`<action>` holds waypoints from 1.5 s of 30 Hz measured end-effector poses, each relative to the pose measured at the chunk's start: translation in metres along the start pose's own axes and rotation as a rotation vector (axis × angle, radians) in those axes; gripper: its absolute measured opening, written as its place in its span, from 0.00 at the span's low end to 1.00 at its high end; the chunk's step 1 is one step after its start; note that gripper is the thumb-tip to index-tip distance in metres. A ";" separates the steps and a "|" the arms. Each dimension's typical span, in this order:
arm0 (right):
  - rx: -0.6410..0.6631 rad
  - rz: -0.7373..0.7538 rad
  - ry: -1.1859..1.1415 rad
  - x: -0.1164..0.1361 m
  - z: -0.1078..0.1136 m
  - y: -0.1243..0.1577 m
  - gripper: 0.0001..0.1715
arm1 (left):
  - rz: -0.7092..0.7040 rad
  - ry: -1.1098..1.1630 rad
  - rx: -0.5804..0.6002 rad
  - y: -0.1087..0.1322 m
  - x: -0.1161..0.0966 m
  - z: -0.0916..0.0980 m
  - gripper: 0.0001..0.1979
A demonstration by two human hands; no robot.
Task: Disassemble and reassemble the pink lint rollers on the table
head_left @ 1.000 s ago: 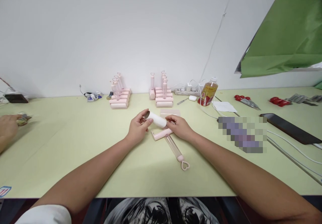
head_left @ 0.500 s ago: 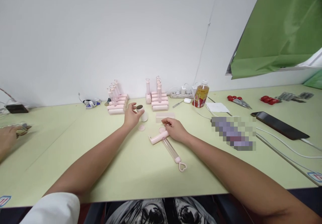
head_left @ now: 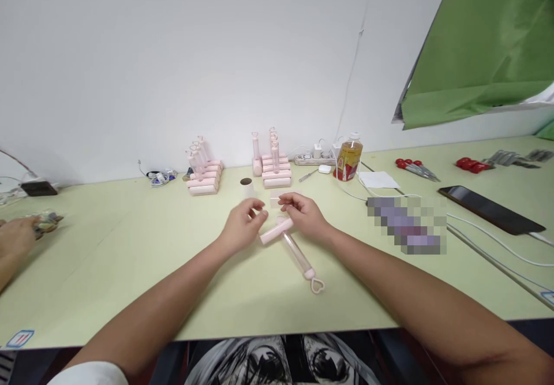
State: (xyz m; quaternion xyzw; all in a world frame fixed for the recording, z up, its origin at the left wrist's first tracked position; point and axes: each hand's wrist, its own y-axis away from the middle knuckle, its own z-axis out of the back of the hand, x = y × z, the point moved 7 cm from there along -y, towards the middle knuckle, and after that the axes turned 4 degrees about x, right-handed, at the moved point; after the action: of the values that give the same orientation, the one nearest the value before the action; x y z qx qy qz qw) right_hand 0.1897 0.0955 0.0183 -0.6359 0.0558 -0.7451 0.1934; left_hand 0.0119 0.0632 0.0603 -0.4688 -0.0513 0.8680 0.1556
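Your left hand is hovering released; can't tell your right's grip. Pink T-shaped plastic tool is lying nearer your right, clear handle pointing toward the table's near edge.

White paper roll, 12 o'clock of L hand: base hidden behind it. Pale pink cover, 10 o'clock of R hand: pt. hidden by fingertips, can't tell if touching. Far 9 o'clock: co-worker's hand cut by edge, item by it blurred. Approx. 3–4 o'clock: pixelated obj., ID unclear. Green sheet, 2 o'clock, cut off top & R.
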 end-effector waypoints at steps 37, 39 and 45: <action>0.672 0.004 0.247 0.028 -0.030 0.028 0.21 | 0.230 0.717 0.404 0.015 0.012 -0.018 0.16; 0.648 0.001 0.315 0.026 -0.024 0.025 0.18 | 0.193 0.571 0.367 0.011 0.015 -0.003 0.13; 0.552 -0.040 0.476 0.020 -0.012 0.018 0.13 | 0.040 -0.049 0.437 0.010 0.020 0.015 0.12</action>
State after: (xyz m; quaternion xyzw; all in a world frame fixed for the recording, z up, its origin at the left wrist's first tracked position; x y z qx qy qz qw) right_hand 0.1796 0.0693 0.0286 -0.3693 -0.1161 -0.8630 0.3246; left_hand -0.0130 0.0610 0.0508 -0.4035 0.1434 0.8726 0.2349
